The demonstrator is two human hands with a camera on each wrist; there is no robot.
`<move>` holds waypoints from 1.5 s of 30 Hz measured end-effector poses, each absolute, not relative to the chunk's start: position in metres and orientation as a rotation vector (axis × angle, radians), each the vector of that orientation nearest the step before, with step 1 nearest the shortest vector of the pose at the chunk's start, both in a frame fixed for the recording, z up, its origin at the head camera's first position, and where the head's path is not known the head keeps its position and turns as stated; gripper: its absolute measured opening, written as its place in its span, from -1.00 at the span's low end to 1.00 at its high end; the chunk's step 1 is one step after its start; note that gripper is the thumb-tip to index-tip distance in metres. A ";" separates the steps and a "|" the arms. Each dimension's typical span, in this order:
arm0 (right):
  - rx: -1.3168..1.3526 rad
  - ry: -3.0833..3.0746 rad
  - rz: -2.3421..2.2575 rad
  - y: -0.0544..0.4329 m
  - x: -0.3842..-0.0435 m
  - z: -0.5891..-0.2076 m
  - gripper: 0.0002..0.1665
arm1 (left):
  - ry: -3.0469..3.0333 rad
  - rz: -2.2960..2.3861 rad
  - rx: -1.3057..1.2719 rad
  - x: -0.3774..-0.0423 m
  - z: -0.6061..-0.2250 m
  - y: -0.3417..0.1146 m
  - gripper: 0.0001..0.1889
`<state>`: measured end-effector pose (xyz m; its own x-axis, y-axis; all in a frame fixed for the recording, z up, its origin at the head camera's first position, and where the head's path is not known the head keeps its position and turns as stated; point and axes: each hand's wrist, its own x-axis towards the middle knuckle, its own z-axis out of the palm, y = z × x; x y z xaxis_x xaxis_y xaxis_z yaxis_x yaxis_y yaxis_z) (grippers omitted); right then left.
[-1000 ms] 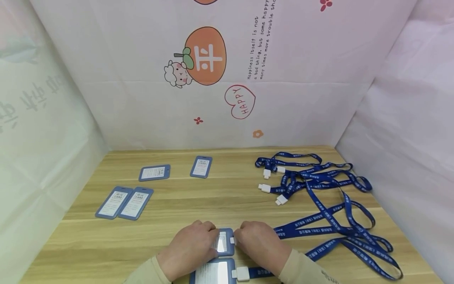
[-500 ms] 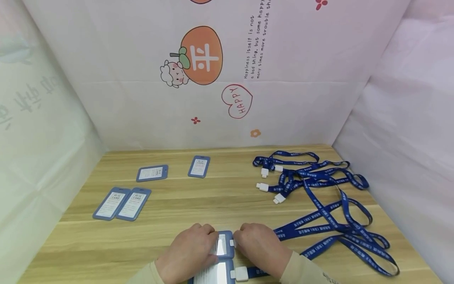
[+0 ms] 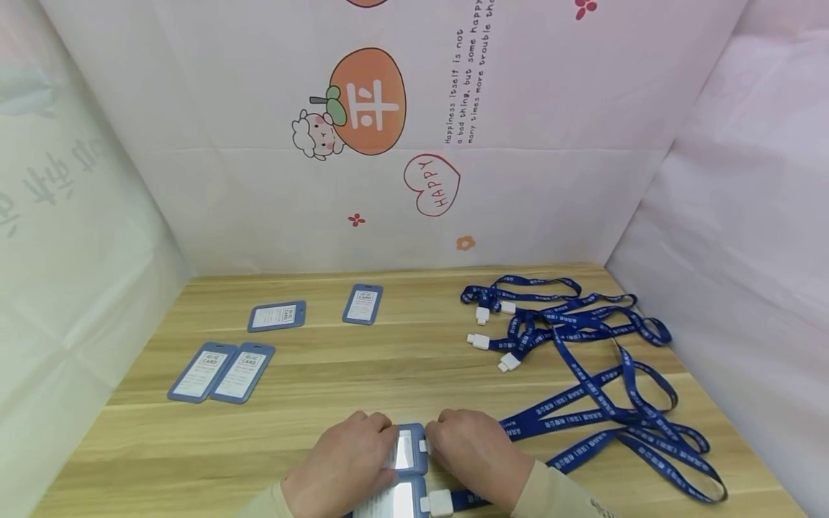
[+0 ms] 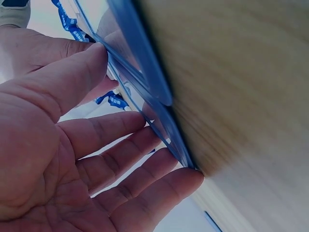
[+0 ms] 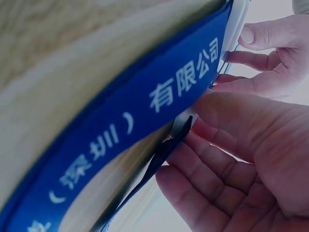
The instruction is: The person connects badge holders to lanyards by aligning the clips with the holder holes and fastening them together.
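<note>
My left hand (image 3: 346,464) holds a blue ID card holder (image 3: 406,450) at the front of the table, its thumb and fingers along the holder's edges in the left wrist view. At the holder's right end, my right hand (image 3: 478,453) pinches the white clip (image 5: 182,123) of a blue lanyard (image 3: 518,426). Whether the clip is in the holder's slot I cannot tell; fingers cover part of it. Just nearer lies a second ID card holder (image 3: 398,498), joined to a white clip (image 3: 441,502) on another blue lanyard (image 3: 470,498).
Two ID card holders (image 3: 241,373) lie side by side at left, with another (image 3: 277,316) turned sideways behind them and one (image 3: 363,304) at the back middle. Several tangled blue lanyards (image 3: 586,320) with white clips spread over the right. Fabric walls (image 3: 518,208) enclose the table.
The view has shifted slightly. Both hands keep their hold on the holder and clip; the held holder now sits right against the nearer one, where a small gap showed before.
</note>
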<state>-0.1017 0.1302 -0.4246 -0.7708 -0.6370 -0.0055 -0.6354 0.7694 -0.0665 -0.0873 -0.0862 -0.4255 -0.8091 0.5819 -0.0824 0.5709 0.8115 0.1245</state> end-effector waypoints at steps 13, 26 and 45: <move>-0.956 2.843 -0.217 0.137 -0.109 -0.420 -0.81 | 2.857 0.128 0.903 -0.088 -0.426 -0.086 -0.48; -0.756 3.086 0.120 0.181 -0.145 -0.412 -0.74 | 2.874 0.097 0.933 -0.087 -0.426 -0.086 -0.48; -0.656 3.166 0.303 0.229 -0.182 -0.421 -0.77 | 2.888 0.081 0.940 -0.085 -0.426 -0.084 -0.48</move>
